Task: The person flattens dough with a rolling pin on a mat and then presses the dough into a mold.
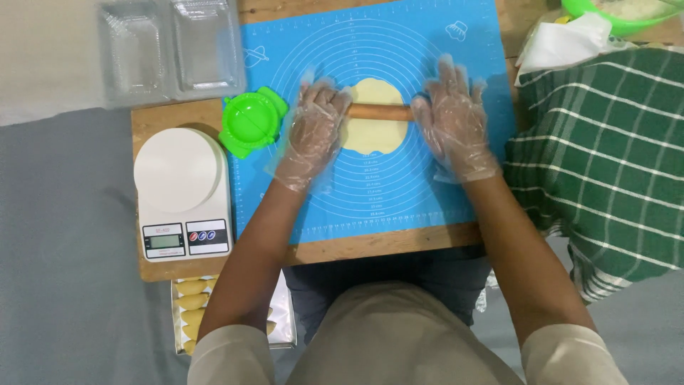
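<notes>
1. A home baking spot, set low on a grey floor covering (64, 235).
2. A blue silicone pastry mat (442, 43) lies on a wooden board (171, 117).
3. A white kitchen scale (182, 192), green dumpling press (251, 122) and checked cloth (605, 164) sit alongside.

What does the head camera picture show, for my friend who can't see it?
Two gloved hands, left hand and right hand, press a wooden rolling pin across a round of pale dough on a blue baking mat. Left of the mat sit a green dumpling press and a white kitchen scale.
</notes>
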